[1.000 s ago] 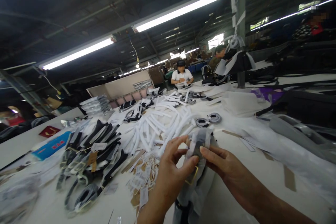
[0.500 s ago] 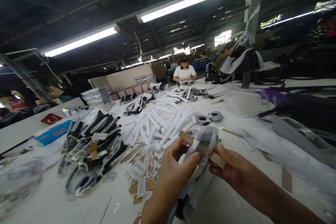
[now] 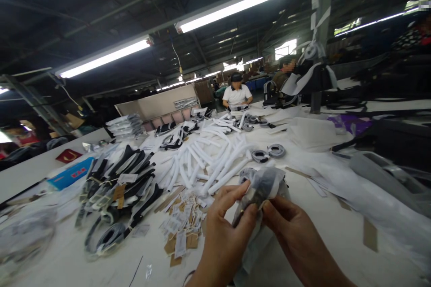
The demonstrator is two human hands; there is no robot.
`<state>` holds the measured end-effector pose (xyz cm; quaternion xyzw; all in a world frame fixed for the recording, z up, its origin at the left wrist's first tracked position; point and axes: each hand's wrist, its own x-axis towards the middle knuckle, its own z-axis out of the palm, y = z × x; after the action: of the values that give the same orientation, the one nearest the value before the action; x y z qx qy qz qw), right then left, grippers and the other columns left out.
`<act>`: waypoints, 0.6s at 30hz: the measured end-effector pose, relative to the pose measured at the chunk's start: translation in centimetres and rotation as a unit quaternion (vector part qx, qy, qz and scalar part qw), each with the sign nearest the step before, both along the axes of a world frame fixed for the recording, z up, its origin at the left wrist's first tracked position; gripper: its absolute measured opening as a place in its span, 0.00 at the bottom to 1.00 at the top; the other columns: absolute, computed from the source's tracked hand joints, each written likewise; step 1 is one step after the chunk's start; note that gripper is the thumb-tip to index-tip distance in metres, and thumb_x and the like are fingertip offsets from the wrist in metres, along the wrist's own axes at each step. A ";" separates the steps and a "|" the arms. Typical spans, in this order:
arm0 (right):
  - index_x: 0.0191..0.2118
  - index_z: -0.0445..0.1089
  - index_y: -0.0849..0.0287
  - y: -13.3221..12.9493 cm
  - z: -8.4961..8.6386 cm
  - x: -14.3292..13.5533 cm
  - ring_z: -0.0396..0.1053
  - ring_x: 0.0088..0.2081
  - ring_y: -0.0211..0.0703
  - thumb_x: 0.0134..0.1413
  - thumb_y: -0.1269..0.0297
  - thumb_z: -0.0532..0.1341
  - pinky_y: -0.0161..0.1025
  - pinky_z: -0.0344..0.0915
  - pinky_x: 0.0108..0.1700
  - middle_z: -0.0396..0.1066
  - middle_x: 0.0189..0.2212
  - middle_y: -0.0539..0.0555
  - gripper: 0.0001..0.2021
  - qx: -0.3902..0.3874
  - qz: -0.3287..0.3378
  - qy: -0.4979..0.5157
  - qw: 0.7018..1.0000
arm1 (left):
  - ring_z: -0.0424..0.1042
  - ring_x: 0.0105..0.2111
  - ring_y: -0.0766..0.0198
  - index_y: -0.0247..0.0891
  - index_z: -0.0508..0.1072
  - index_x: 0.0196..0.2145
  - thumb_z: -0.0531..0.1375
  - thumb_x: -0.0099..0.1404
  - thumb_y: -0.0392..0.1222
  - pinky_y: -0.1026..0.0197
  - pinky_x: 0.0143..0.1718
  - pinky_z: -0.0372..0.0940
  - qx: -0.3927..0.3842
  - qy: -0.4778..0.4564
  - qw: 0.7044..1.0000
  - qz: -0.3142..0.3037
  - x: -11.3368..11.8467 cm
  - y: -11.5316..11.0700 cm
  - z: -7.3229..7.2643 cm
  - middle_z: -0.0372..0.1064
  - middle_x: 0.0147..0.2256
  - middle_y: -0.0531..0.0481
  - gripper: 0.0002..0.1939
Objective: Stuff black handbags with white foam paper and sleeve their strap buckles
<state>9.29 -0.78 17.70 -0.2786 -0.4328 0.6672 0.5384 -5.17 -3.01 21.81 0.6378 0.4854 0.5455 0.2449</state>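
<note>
Over the front of the table, both hands hold a dark strap-like piece in thin translucent wrapping (image 3: 267, 184). My left hand (image 3: 225, 224) is closed on its left side, with the thumb on the near face and the fingers behind. Fingertips and thumb of my right hand (image 3: 292, 228) pinch the wrapping at its lower right. The wrapping hangs down between my forearms, and its lower end is partly hidden. Left of my left hand lies a heap of brown card tags with strings (image 3: 182, 228). Beyond the hands are white foam tubes (image 3: 208, 152) in a loose pile.
Bundled black and grey straps (image 3: 124, 184) lie at left, near a blue KAK box (image 3: 70, 174). Two grey strap coils (image 3: 276, 150) sit beyond my hands. Clear plastic sheeting (image 3: 363, 193) covers the right side. A person in white (image 3: 237, 94) sits across the table.
The brown card strip and pale card piece at my fingers no longer show, nor does the gold-coloured buckle. My right hand has moved down and left, closer to my left.
</note>
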 end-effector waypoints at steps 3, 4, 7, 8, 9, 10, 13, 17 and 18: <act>0.47 0.78 0.56 0.1 -0.1 -0.5 0.74 0.41 0.48 0.55 0.51 0.68 0.39 0.71 0.45 0.78 0.42 0.56 0.18 0.017 -0.078 -0.033 0.996 | 0.73 0.50 0.56 0.46 0.77 0.49 0.63 0.65 0.38 0.54 0.54 0.67 0.060 0.025 0.998 0.022 0.8 -0.2 -0.4 0.75 0.47 0.47 0.15; 0.45 0.78 0.56 0.1 0.1 -0.5 0.74 0.41 0.48 0.54 0.50 0.68 0.39 0.71 0.45 0.78 0.41 0.56 0.18 0.027 -0.101 -0.043 0.994 | 0.73 0.49 0.57 0.47 0.77 0.49 0.63 0.65 0.37 0.56 0.53 0.68 0.077 0.034 0.996 0.028 1.0 -0.2 -0.5 0.75 0.46 0.48 0.15; 0.40 0.78 0.59 0.2 0.4 -0.6 0.75 0.38 0.49 0.52 0.47 0.68 0.37 0.73 0.40 0.79 0.36 0.57 0.19 0.049 -0.143 -0.076 0.986 | 0.74 0.47 0.61 0.49 0.76 0.48 0.63 0.64 0.35 0.60 0.51 0.69 0.102 0.054 0.992 0.046 1.5 -0.5 -0.7 0.75 0.45 0.52 0.16; 0.39 0.77 0.59 0.2 0.4 -0.6 0.75 0.35 0.47 0.52 0.47 0.67 0.36 0.72 0.36 0.78 0.34 0.56 0.19 0.053 -0.150 -0.087 0.983 | 0.74 0.47 0.62 0.49 0.76 0.48 0.62 0.65 0.35 0.61 0.50 0.69 0.105 0.056 0.992 0.046 1.5 -0.5 -0.7 0.75 0.45 0.52 0.15; 0.38 0.77 0.59 0.3 0.4 -0.6 0.74 0.31 0.46 0.52 0.47 0.67 0.35 0.71 0.32 0.78 0.31 0.55 0.19 0.056 -0.154 -0.097 0.982 | 0.74 0.47 0.62 0.49 0.76 0.48 0.62 0.65 0.35 0.61 0.50 0.70 0.106 0.055 0.992 0.041 1.5 -0.6 -0.7 0.75 0.44 0.52 0.15; 0.38 0.76 0.59 0.3 0.4 -0.6 0.72 0.28 0.43 0.52 0.46 0.67 0.34 0.70 0.29 0.76 0.28 0.54 0.19 0.058 -0.155 -0.105 0.981 | 0.75 0.47 0.62 0.48 0.76 0.48 0.61 0.66 0.35 0.61 0.49 0.70 0.106 0.054 0.992 0.034 1.4 -0.6 -0.6 0.75 0.45 0.52 0.14; 0.33 0.73 0.59 0.2 0.5 -0.7 0.66 0.21 0.38 0.52 0.46 0.66 0.32 0.65 0.23 0.71 0.22 0.50 0.19 0.063 -0.152 -0.108 0.980 | 0.74 0.48 0.61 0.48 0.76 0.47 0.60 0.68 0.37 0.61 0.48 0.72 0.104 0.062 0.992 0.028 1.1 -0.5 -0.3 0.74 0.46 0.51 0.11; 0.34 0.72 0.59 -0.1 0.9 -1.1 0.66 0.22 0.37 0.52 0.45 0.66 0.32 0.66 0.24 0.72 0.23 0.50 0.19 0.053 -0.133 -0.078 0.987 | 0.76 0.43 0.65 0.45 0.78 0.44 0.61 0.67 0.35 0.66 0.46 0.72 0.168 0.128 0.974 0.078 1.1 -0.3 0.1 0.76 0.42 0.51 0.10; 0.36 0.72 0.59 -0.1 1.0 -1.2 0.67 0.23 0.38 0.52 0.45 0.66 0.32 0.67 0.25 0.73 0.25 0.51 0.19 0.049 -0.123 -0.069 0.989 | 0.77 0.42 0.66 0.44 0.78 0.44 0.61 0.67 0.34 0.68 0.45 0.72 0.193 0.146 0.966 0.092 1.2 -0.4 0.1 0.76 0.41 0.51 0.11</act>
<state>8.12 -0.90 18.72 -0.3487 -0.4632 0.5529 0.5984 -3.98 -3.37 21.92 0.6985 0.4578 0.5500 -0.0079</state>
